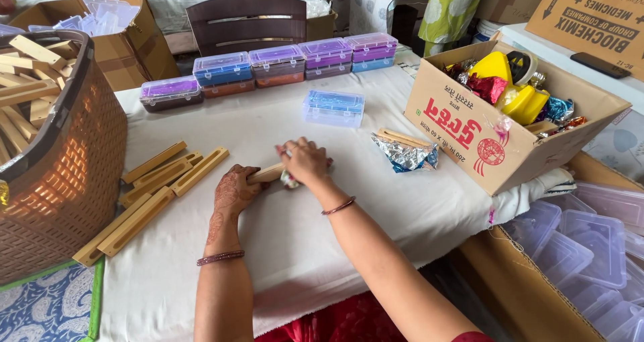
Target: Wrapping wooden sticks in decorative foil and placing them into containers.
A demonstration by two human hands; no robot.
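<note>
Stick (267, 174) on cloth (376, 201): left hand (235, 189) clasps its end, right hand (305, 161) presses foil wrap (290, 179) around it; best kept taut, edges flush.

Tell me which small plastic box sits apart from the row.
The clear blue-tinted box: it lies alone mid-table, nearer the hands, while the others line up along the far edge.

A table covered with a white cloth (322, 235) is filling the centre of the frame. Wooden slotted strips (154, 188) are lying at centre left. A row of lidded plastic boxes (268, 64) is running along the upper edge, with a clear box (333, 107) sitting just below. A cardboard carton (469, 134) is standing at right; crumpled foil (406, 157) is lying beside it.
</note>
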